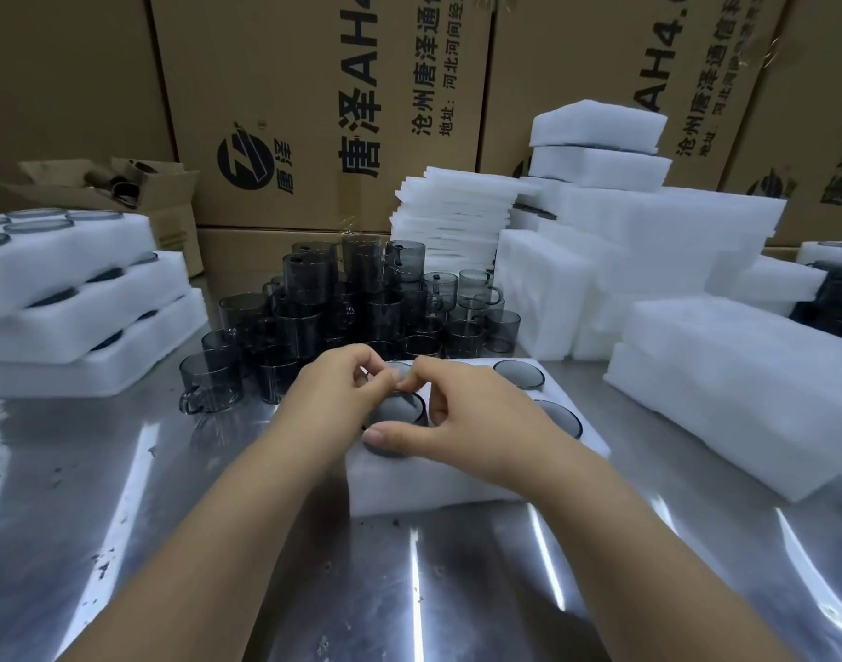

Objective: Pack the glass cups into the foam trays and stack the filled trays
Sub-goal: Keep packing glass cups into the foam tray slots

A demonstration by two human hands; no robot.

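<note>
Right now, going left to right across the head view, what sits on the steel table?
Stack of filled foam trays → pile of loose glass cups → partly filled foam tray → stacked foam blocks.

Foam tray (457, 480) before loose cups (342, 308); filled trays (75, 303) left.

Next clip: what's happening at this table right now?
A person is packing smoky glass cups into a foam tray on the steel table. The left hand and right hand both pinch the rim of a glass cup sitting in a near hole of the tray. Two packed cups already sit on its right side. Loose cups are piled behind, and filled trays are stacked at the left.
</note>
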